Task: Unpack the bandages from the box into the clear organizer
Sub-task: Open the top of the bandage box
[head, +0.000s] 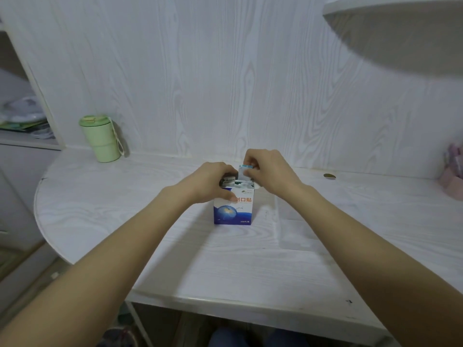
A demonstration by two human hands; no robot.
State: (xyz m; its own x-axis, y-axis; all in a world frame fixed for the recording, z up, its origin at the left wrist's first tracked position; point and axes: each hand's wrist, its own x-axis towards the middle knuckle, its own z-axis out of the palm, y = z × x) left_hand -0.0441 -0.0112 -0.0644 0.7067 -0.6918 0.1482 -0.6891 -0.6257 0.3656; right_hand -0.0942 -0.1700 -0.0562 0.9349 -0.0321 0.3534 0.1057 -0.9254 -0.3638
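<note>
A small white and blue bandage box with orange characters stands upright in the middle of the white desk. Its top is open. My left hand grips the box's upper left side, thumb on the front face. My right hand pinches a bundle of bandages that sticks up out of the box's opening. More bandages show inside the opening. A faint clear rectangular organizer lies flat on the desk to the right of the box, hard to make out.
A green lidded cup with a cord stands at the back left against the wall. A pink object sits at the far right edge. A small dark spot lies at the back right. A white lamp shade hangs upper right.
</note>
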